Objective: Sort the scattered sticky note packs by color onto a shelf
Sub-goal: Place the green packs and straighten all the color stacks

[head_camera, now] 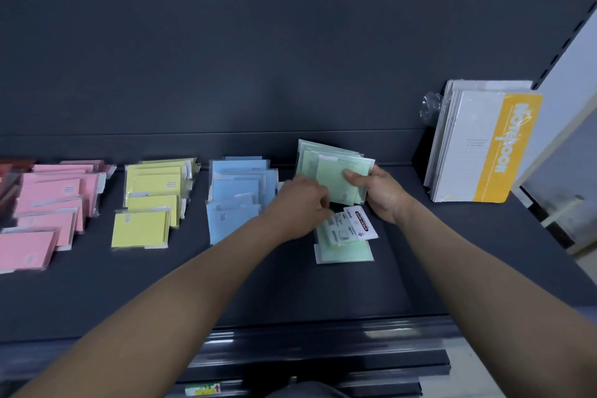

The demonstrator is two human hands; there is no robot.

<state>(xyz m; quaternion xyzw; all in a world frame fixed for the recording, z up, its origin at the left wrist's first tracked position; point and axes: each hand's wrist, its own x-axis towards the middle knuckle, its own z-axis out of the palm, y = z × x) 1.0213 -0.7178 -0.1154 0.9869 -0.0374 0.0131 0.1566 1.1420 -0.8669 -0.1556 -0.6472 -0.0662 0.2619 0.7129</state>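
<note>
Nearest in, the front rail (323, 352) of the shelf carries a small sticker (203, 389), and two bare forearms reach out over the dark shelf (129, 300). Just past them a green pack (347, 252) lies flat on the shelf, with a white-labelled pack (361, 222) resting on its far edge, label up and tilted. Above those, both hands meet on a green bundle (336, 171) of sticky note packs, held up on edge and leaning slightly left. The right hand (384, 194) grips its right side, thumb pressed flat on the front face and fingers wrapped behind. The left hand (300, 207) sits at the bundle's lower left corner with fingers curled in; whether they pinch a pack there, I cannot tell, the knuckles hide it. Off to the left, the sorted groups lie in a row: blue packs (235, 194) just beside the left hand, then yellow packs (151, 200), then pink packs (48, 210), and dark red packs (9, 178) at the frame edge. Far right, a stack of notebooks (484, 145) with a yellow spine band stands against the back panel (258, 42).
</note>
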